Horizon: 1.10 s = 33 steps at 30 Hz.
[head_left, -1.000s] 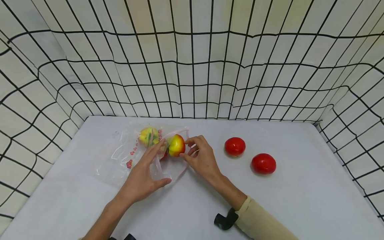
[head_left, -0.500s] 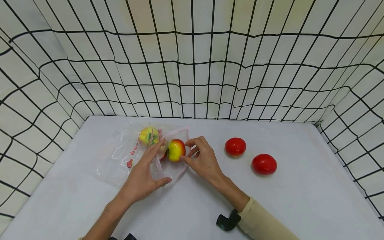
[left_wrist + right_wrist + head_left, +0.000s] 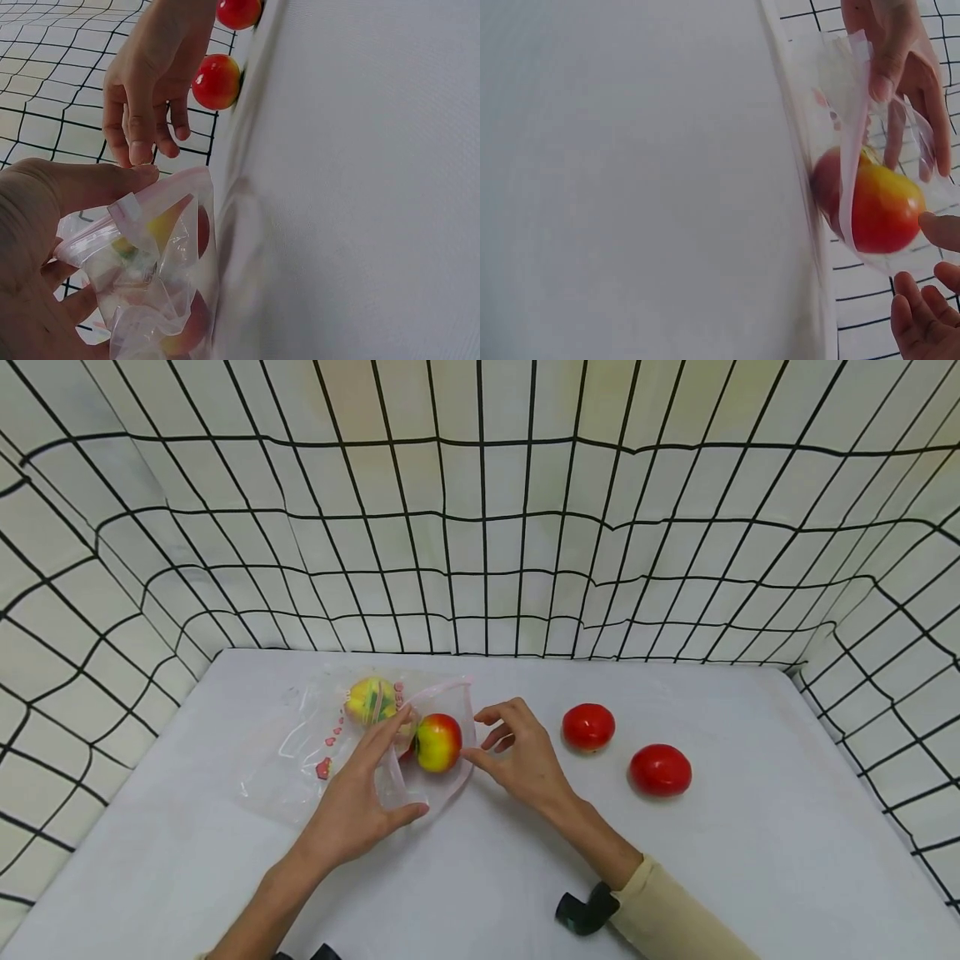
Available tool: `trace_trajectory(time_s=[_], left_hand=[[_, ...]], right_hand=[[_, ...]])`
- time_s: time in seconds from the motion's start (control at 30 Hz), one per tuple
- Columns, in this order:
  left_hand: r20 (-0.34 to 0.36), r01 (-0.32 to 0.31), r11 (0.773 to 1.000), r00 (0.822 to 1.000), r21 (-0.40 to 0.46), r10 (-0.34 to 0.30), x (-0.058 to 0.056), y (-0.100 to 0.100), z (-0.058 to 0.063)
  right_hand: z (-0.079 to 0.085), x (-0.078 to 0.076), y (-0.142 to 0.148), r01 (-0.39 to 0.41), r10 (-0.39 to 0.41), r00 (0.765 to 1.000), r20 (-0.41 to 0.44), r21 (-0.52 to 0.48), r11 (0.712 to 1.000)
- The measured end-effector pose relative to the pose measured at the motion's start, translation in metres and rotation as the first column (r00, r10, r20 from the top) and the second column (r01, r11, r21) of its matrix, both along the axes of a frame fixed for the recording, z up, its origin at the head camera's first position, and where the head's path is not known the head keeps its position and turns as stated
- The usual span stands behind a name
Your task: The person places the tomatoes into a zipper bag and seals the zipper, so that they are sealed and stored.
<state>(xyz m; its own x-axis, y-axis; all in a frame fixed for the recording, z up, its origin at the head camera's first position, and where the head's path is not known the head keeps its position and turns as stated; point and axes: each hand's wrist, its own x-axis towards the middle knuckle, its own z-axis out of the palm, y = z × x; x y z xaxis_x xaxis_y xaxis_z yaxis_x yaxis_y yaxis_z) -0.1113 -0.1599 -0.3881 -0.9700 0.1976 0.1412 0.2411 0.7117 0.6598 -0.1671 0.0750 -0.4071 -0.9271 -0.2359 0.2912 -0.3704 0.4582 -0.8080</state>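
A red-and-yellow apple [image 3: 439,743] sits in the mouth of a clear zip bag [image 3: 285,768] with a pink edge and red printed marks. Deeper inside the bag shows a yellow fruit [image 3: 369,700], with another red fruit [image 3: 826,180] beside the apple. My left hand [image 3: 352,810] spreads its fingers and thumb across the bag's mouth, the thumb tip at the pink edge in the left wrist view. To the right of the apple, my right hand [image 3: 525,760] has its thumb tip close by the fruit, fingers loosely bent around nothing.
Two red tomatoes, a nearer tomato [image 3: 660,770] and a farther tomato [image 3: 588,727], lie right of the right hand on the white table [image 3: 780,860]. A black wire grid [image 3: 517,543] stands at the back and both sides.
The apple has turned and moved down and slightly left within the bag's mouth. My right hand has let go of it and drawn back to the right. The left hand stays put.
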Motion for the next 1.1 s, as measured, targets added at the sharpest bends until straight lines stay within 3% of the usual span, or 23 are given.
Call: trace_trajectory(time_s=[0.63,1.1], left_hand=[[-0.017,0.025,0.999,1.0,0.032,-0.024,-0.002,0.003,-0.003],[-0.002,0.015,1.0,1.0,-0.003,-0.015,0.001,0.001,-0.002]], right_hand=[[0.011,-0.013,0.054,0.011,-0.011,1.0,0.005,-0.011,1.0],[0.014,-0.018,0.079,0.018,-0.018,0.997,-0.069,0.012,1.0]])
